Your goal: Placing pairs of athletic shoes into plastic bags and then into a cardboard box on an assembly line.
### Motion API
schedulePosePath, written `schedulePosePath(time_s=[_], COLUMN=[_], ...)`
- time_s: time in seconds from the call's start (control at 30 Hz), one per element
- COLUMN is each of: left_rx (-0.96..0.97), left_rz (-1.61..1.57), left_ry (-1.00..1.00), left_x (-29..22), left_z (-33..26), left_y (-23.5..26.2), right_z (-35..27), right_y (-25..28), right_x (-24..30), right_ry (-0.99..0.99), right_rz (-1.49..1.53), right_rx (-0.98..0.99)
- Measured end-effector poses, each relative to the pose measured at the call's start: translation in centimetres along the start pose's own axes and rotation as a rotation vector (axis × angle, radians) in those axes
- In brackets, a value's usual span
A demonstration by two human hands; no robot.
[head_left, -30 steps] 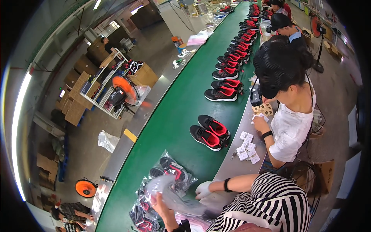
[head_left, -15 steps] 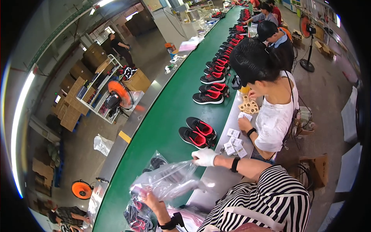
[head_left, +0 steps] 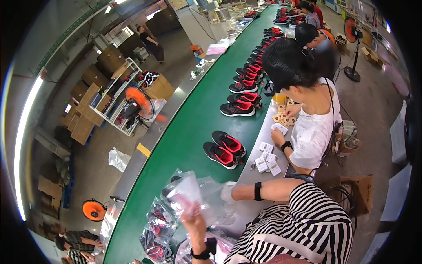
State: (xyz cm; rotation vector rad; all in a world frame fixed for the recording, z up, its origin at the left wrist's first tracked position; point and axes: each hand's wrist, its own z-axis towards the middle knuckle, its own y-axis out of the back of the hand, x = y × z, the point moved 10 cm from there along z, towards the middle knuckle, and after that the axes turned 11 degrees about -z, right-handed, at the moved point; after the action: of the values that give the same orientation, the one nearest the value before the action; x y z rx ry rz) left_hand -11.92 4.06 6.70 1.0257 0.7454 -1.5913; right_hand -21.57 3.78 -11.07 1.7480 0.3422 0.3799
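Observation:
My left hand (head_left: 193,218), bare with a black wristband, is closed on a clear plastic bag (head_left: 212,193), and a whitish-pink part of it stands up blurred above the fingers. My right hand (head_left: 227,192), in a white glove, is at the bag's right end; motion and film hide its fingers. Beyond the bag stands a pair of black shoes (head_left: 223,149) with red linings on the green conveyor belt (head_left: 176,145). Shoes wrapped in clear bags (head_left: 157,233) lie left of my left hand, and another bagged shoe is partly hidden behind the bag.
A row of black-and-red shoes (head_left: 241,105) runs up the belt. On the metal side ledge lie white tags (head_left: 267,160), beside a co-worker in a white shirt (head_left: 314,127) handling tan cut-out pieces (head_left: 283,115). Orange fans (head_left: 138,103) stand left of the line.
My left hand has risen and moved right, lifting its end of the bag. My right hand has dropped slightly toward the bag, which is now less stretched. The co-worker's hand has shifted over the tan pieces.

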Motion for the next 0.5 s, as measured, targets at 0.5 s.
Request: schedulePosePath(time_s=[0.5], left_rx=[-0.309], left_rz=[0.002], left_ry=[0.249], left_x=[8.5], left_z=[0.8], left_y=[8.3], right_z=[-0.2], right_y=[3.9], right_x=[1.1], right_ry=[-0.115], right_rz=[0.499], right_rx=[-0.034])
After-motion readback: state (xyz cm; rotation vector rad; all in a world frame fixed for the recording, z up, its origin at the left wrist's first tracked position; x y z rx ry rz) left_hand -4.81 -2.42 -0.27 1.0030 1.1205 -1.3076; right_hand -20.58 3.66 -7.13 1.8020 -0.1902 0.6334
